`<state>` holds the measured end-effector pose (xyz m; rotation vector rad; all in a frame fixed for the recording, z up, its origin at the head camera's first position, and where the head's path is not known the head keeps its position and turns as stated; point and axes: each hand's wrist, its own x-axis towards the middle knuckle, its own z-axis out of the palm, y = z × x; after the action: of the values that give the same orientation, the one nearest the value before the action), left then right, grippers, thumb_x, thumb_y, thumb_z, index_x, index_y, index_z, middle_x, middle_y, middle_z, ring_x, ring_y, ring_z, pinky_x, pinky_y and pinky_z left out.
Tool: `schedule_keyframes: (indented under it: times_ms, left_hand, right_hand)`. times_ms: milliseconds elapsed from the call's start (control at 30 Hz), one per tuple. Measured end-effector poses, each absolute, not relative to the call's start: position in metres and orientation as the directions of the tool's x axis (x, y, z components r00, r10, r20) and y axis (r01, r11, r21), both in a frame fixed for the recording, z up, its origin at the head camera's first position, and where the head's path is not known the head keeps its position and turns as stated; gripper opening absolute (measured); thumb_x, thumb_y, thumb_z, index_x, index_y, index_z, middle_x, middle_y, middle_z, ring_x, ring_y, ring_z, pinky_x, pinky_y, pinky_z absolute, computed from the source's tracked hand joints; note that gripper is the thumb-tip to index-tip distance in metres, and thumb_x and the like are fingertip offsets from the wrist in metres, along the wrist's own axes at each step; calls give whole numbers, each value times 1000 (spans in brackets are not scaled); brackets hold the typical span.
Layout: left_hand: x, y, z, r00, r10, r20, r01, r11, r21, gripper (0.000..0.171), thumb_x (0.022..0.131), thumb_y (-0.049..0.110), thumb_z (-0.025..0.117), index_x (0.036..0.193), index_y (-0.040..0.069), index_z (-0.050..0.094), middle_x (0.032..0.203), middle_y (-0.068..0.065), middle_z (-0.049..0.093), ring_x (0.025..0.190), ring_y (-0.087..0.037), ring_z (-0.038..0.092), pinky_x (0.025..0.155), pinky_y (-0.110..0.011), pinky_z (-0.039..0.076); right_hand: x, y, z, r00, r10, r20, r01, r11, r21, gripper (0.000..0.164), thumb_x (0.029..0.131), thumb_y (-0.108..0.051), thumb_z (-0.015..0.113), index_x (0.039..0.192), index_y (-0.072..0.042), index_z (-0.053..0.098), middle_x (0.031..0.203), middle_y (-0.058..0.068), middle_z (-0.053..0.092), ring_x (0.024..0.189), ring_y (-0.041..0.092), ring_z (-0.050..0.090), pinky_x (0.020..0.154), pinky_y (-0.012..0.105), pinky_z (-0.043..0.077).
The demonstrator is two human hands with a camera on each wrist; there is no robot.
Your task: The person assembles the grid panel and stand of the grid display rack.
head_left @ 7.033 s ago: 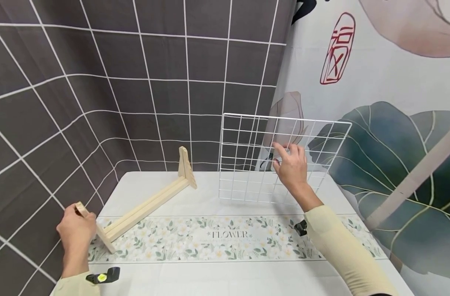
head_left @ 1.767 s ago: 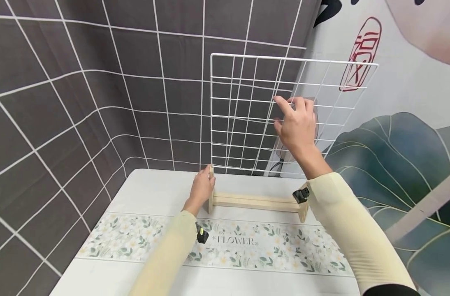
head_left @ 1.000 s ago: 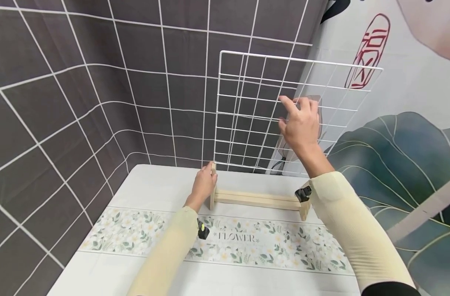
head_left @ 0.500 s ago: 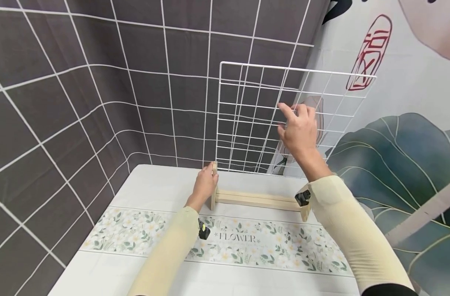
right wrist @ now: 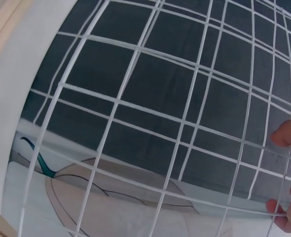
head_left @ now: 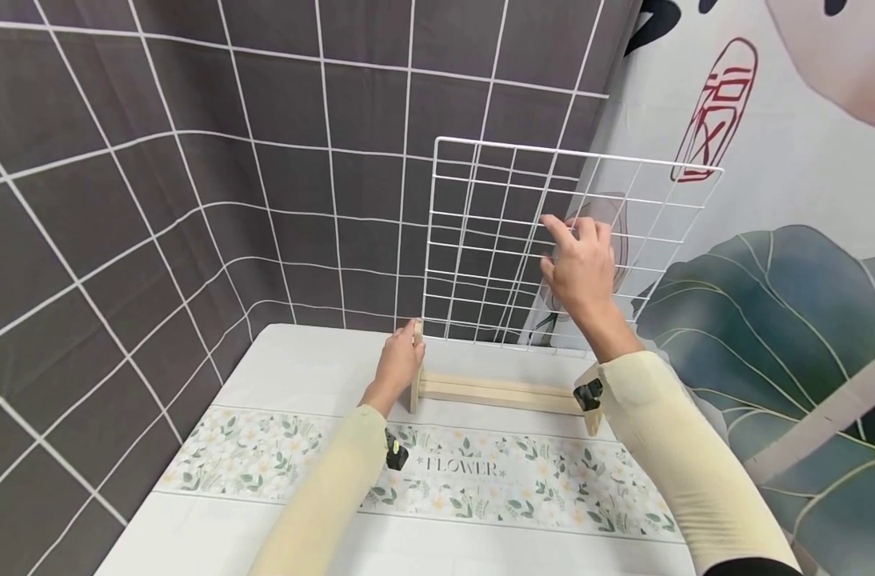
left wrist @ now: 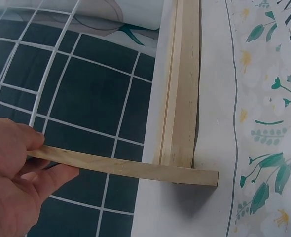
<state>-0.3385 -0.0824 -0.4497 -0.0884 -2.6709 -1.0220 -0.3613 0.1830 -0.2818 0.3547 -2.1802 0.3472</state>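
Note:
My left hand pinches the top of the left end board of a pale wooden stand. A grooved bar joins its two end boards. In the left wrist view, thumb and fingers hold the narrow end board from both sides. My right hand grips a white wire grid panel near its middle, fingers hooked through the mesh. The panel hangs upright behind and above the bar, its lower left corner near the left board's top. My right sleeve and wrist camera partly hide the right end board.
The stand is on a white table covered with a floral band reading "FLOWER". Behind the table hangs a dark curtain with white grid lines. A light curtain with large leaves hangs at the right.
Since the earliest frame, my left hand has brought the stand to mid-table, below the panel. My right hand raised the panel, then over the last second lowered it somewhat.

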Motion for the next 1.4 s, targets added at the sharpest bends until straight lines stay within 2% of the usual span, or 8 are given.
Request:
schedule_keyframes:
  times_ms: [667, 967, 1100, 1233, 1300, 1400]
  left_hand:
    - [-339, -80, -447, -960, -41, 278, 154, 752, 641, 57, 100, 12, 60, 152, -1, 41, 134, -26, 62, 124, -41, 63, 107, -47, 51]
    - [-341, -83, -446, -970, -22, 241, 147, 736, 660, 57, 101, 14, 60, 152, -1, 41, 135, -26, 61, 126, -41, 61, 109, -48, 50]
    - [-343, -88, -443, -984, 13, 180, 134, 724, 677, 59, 101, 18, 61, 152, -2, 40, 137, -25, 60, 131, -40, 58, 112, -48, 47]
    - [-343, -88, -430, -990, 15, 141, 112, 699, 706, 69, 99, 28, 63, 155, 1, 34, 145, -24, 53, 138, -40, 51, 117, -51, 42]
    - [-342, -86, -417, -986, -14, 165, 114, 668, 735, 75, 98, 34, 64, 157, 4, 31, 150, -22, 49, 140, -40, 49, 116, -54, 41]
    - [-340, -81, -390, -962, -67, 264, 168, 618, 768, 79, 97, 40, 65, 159, 8, 28, 152, -20, 46, 138, -41, 49, 113, -56, 43]
  right_hand:
    - [-361, 182, -296, -580, -135, 803, -379, 918, -120, 55, 82, -8, 75, 134, -19, 63, 122, 22, 58, 117, 45, 51, 80, 59, 50]
    - [-362, 181, -304, -594, -134, 793, -382, 915, -132, 56, 82, -7, 77, 135, -19, 63, 121, 23, 58, 118, 45, 51, 83, 59, 50]
    - [-362, 180, -307, -596, -132, 792, -382, 914, -136, 57, 81, -7, 78, 135, -20, 63, 120, 22, 58, 118, 45, 51, 83, 59, 50]
    - [-362, 180, -310, -604, -130, 786, -378, 915, -139, 57, 81, -7, 78, 135, -19, 63, 121, 23, 59, 118, 44, 51, 83, 59, 50]
    - [-362, 180, -311, -607, -132, 784, -374, 917, -135, 57, 82, -8, 78, 135, -19, 63, 122, 23, 59, 118, 44, 51, 83, 59, 51]
    - [-362, 180, -311, -603, -134, 787, -373, 919, -129, 57, 82, -8, 78, 136, -19, 62, 122, 23, 59, 119, 44, 51, 82, 59, 51]
